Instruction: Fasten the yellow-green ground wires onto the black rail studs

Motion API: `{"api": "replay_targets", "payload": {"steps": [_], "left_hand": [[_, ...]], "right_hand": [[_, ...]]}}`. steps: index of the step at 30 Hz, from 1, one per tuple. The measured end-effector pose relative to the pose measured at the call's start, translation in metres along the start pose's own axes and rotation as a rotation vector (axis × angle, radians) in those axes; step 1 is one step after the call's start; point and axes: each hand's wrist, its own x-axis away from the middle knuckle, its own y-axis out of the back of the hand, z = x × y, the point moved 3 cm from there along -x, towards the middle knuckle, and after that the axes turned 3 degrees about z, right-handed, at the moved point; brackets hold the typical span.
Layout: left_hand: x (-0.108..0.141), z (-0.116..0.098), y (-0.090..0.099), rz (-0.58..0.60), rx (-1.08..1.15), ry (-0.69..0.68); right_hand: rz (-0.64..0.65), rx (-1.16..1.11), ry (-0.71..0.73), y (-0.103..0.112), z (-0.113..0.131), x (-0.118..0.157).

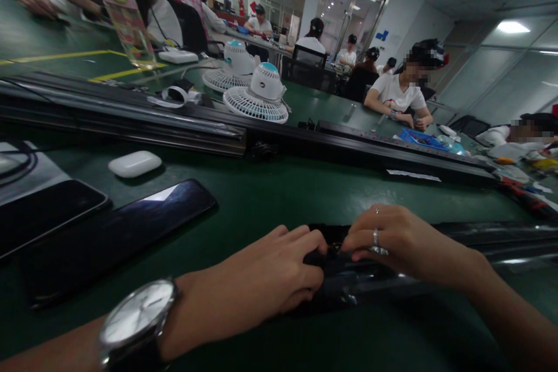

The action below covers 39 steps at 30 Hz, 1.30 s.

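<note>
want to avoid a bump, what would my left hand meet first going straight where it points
Likely the small shiny piece right ahead, then your right hand, though depth is unclear.

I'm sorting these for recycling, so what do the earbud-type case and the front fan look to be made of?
The small white rounded case looks like smooth, glossy hard plastic, judging by its soft highlights and seamless curve. The white fan with a turquoise cap seems to be moulded plastic too, more satin, with thin even ribs in its round grille; coated metal ribs can't be ruled out.
</note>
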Motion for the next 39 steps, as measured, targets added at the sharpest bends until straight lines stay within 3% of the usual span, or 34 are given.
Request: {"api": "replay_targets", "payload": {"steps": [4,9,19,30,39], "left_hand": [[0.001,-0.002,-0.001,0.024,-0.009,-0.017],[0.004,0.0,-0.002,0.0,-0.006,-0.019],[0.005,-0.001,-0.003,-0.015,-0.094,-0.056],[0.004,-0.001,-0.003,0.009,-0.128,-0.05],[0.004,-0.001,-0.002,0.0,-0.129,-0.052]], "right_hand": [[-0.119,-0.069,0.016,0.008,-0.003,0.003],[-0.244,-0.118,-0.102,0.005,-0.011,0.003],[-0.251,-0.129,-0.165,-0.008,-0.009,-0.002],[-0.265,-0.042,-0.157,-0.007,-0.006,-0.001],[-0.18,-0.022,-0.152,-0.008,-0.004,-0.003]]}}
